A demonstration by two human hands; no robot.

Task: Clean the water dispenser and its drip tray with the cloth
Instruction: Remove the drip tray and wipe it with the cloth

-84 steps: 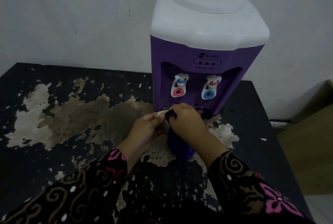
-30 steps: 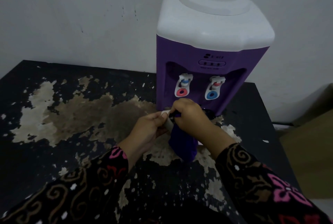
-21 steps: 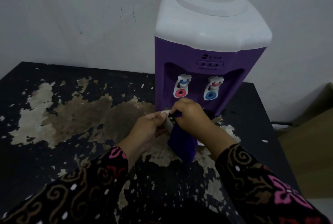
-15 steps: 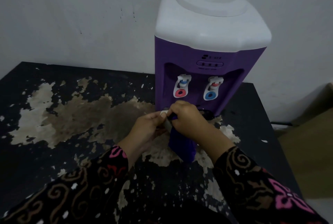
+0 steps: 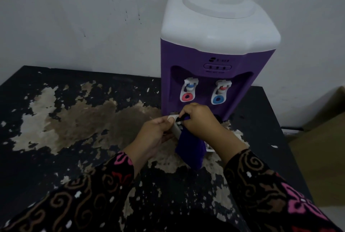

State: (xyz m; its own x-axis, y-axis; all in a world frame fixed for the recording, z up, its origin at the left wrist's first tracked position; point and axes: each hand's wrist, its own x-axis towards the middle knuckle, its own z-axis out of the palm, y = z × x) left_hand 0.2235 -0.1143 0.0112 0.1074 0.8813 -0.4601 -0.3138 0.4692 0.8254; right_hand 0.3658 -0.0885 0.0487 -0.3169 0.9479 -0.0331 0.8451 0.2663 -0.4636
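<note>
The left hand (image 5: 155,135) pinches the white plastic drip tray (image 5: 175,129); the right hand (image 5: 200,120) grips the purple cloth (image 5: 190,150) against it. The purple-and-white water dispenser (image 5: 214,54) seems unwiped.

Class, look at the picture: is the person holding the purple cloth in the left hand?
No, the right hand grips the cloth, while the left hand holds the drip tray before the water dispenser.
</note>
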